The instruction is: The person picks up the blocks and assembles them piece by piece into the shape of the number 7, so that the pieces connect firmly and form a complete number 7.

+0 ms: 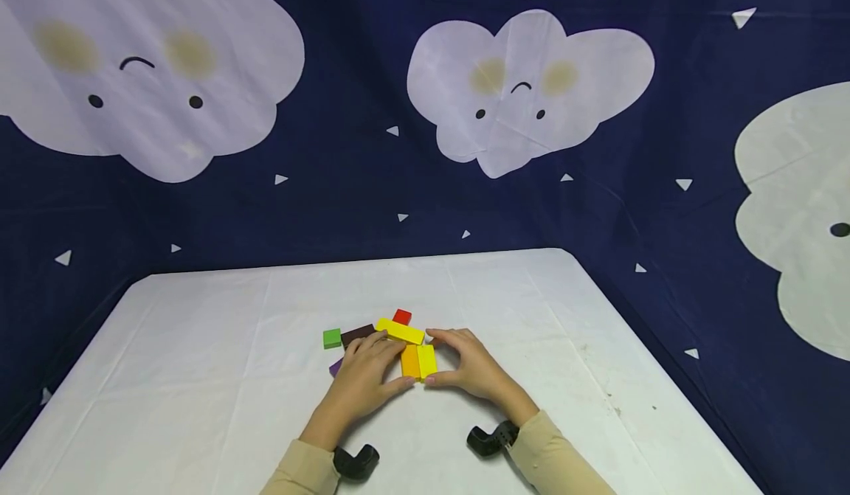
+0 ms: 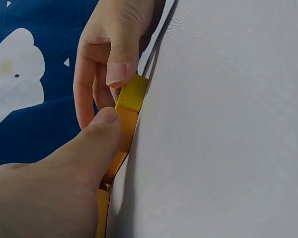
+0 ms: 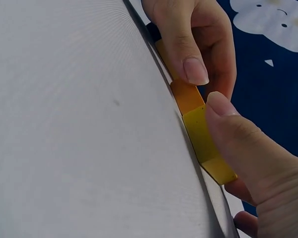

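Note:
An orange block (image 1: 410,362) and a yellow block (image 1: 427,361) lie side by side on the white table, long sides touching. My left hand (image 1: 364,378) pinches the orange block, its thumb (image 2: 104,119) against the near end. On the other side my right hand (image 1: 473,366) pinches the yellow block, its thumb (image 3: 226,111) on the near end and its index finger by the far end. Just beyond both lies a longer yellow block (image 1: 401,330), slanted across their far ends. The left hand's fingertips are partly hidden in the wrist views.
Behind the left hand lie a dark brown block (image 1: 358,334), a green block (image 1: 332,338) and a partly covered purple block (image 1: 336,367). A red block (image 1: 402,316) sits behind the longer yellow one. The white table (image 1: 199,406) ends at a dark blue cloud-print cloth (image 1: 352,207).

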Tool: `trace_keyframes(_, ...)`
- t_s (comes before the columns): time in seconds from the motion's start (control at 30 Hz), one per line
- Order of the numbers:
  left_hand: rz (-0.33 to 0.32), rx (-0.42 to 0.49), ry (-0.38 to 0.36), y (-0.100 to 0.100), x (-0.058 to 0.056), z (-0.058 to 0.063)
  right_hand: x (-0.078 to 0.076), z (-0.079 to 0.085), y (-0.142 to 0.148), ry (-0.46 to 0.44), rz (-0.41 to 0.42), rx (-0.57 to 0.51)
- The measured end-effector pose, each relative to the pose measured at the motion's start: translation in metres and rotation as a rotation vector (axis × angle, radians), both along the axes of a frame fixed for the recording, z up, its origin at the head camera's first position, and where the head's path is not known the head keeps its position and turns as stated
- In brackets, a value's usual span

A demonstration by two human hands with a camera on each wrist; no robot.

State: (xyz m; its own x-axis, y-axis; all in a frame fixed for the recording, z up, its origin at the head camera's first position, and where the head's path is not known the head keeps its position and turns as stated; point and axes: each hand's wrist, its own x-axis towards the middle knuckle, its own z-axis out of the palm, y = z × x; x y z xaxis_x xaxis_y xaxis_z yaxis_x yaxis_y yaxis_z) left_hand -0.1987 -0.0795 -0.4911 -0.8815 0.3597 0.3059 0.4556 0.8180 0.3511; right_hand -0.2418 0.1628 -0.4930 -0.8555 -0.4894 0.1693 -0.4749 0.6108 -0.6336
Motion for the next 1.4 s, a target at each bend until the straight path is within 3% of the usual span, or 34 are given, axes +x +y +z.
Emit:
trace_keyframes(0.73,0.012,-0.049,0.075,-0.0044,0.0044,0.0010,0.0014,-0.0045,0.0004,0.040,0.018,-0.005)
trace_keyframes(1.4,0.006,-0.067,0.065,0.0016,0.0018,-0.0008,0.0009,-0.0062,0.0023,0.051,0.037,-0.011)
